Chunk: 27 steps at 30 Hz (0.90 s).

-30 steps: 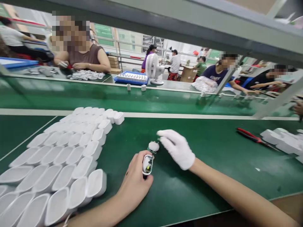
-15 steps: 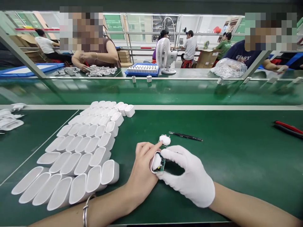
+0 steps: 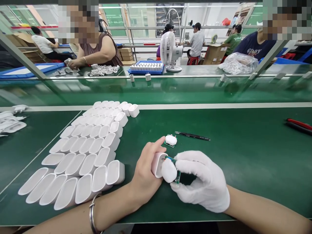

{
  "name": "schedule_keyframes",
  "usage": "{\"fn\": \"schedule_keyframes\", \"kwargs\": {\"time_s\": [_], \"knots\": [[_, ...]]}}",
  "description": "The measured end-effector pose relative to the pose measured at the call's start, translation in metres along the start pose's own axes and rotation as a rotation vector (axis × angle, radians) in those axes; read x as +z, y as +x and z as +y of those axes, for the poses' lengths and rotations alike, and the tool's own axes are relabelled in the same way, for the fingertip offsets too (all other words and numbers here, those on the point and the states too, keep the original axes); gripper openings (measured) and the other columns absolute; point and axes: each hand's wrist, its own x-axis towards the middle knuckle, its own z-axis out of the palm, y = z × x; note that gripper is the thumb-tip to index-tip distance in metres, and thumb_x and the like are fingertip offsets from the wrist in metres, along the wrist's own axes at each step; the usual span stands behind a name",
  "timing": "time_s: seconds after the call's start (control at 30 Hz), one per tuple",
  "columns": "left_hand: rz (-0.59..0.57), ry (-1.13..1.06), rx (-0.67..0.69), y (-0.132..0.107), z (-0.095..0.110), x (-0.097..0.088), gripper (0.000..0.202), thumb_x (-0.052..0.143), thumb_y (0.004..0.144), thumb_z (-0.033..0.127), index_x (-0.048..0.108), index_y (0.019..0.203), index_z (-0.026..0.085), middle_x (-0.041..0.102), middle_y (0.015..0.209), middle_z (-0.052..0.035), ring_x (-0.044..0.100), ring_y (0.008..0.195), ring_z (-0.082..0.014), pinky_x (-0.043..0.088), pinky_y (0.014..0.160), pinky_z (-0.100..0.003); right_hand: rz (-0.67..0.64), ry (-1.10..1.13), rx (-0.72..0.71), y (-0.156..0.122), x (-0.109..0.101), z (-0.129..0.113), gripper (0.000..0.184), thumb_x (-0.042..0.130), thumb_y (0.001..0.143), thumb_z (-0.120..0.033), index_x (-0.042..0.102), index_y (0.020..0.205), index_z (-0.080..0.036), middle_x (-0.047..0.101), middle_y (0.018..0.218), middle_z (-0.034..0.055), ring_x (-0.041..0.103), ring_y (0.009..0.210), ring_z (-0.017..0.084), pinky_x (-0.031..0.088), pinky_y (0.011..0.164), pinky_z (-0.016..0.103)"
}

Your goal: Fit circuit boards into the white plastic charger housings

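My left hand (image 3: pixel 147 165), bare, is closed around a white plastic housing (image 3: pixel 157 165) whose open end faces right. My right hand (image 3: pixel 203 178), in a white glove, pinches a green circuit board (image 3: pixel 178 177) by its edges, thumb below and fingers above. A rounded white pad (image 3: pixel 169 170) covers much of that board. The board sits at the mouth of the housing, mostly outside it; whether its far edge is still inside is hidden. Just beyond my left fingertips lies a second circuit board (image 3: pixel 171 140) with a white pad on top. Black tweezers (image 3: pixel 192 135) rest right of it.
Rows of white open housings (image 3: pixel 84 163) stand on the green bench at left. White plastic parts (image 3: pixel 11 122) are piled at the far left, and red-and-black-handled pliers (image 3: pixel 298 126) lie at the far right. Beyond a partition are a fan (image 3: pixel 168 50) and people at work.
The board has come out of the housing toward the right, held by my right hand. My left hand keeps its grip on the housing. The view has shifted slightly.
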Motion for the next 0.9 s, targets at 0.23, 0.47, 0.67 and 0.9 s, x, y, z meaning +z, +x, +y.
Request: {"fn": "schedule_keyframes", "kwargs": {"time_s": [0.23,0.47,0.67,0.9], "knots": [[0.003,0.004,0.102,-0.001,0.0,-0.001,0.065,0.052,0.081,0.001,0.034,0.137,0.029,0.057,0.094,-0.0037,0.054,0.084,-0.0169,0.048,0.074,-0.03,-0.072,0.002,-0.131,0.001,0.0,-0.001,0.022,0.062,0.073,-0.013,0.048,0.087,-0.024,0.059,0.07,-0.0011,0.061,0.065,0.014,0.054,0.055,0.024],[-0.001,-0.019,0.178,0.0,-0.003,0.0,0.065,0.05,0.079,-0.001,0.035,0.138,0.023,0.058,0.096,-0.0057,0.054,0.084,-0.0167,0.048,0.073,-0.03,-0.086,-0.063,-0.092,0.0,0.006,0.0,0.015,0.063,0.073,-0.012,0.054,0.082,-0.021,0.059,0.071,0.0007,0.057,0.065,0.013,0.051,0.056,0.024],[-0.033,-0.159,0.037,-0.006,-0.005,0.003,0.074,0.057,0.075,0.001,0.03,0.14,0.025,0.057,0.096,-0.0036,0.055,0.087,-0.0166,0.048,0.078,-0.029,-0.129,0.215,0.119,-0.003,0.003,0.007,0.046,0.067,0.068,-0.015,0.055,0.111,-0.025,0.061,0.098,0.0042,0.061,0.083,0.017,0.053,0.071,0.03],[-0.165,-0.351,-0.055,-0.005,-0.003,0.005,0.076,0.062,0.071,0.0,0.036,0.136,0.03,0.06,0.096,-0.0019,0.053,0.091,-0.0182,0.045,0.084,-0.031,-0.554,1.046,0.817,0.0,0.007,0.024,0.044,0.065,0.076,-0.033,0.052,0.115,-0.018,0.061,0.102,0.0067,0.06,0.091,0.018,0.05,0.08,0.035]]}}
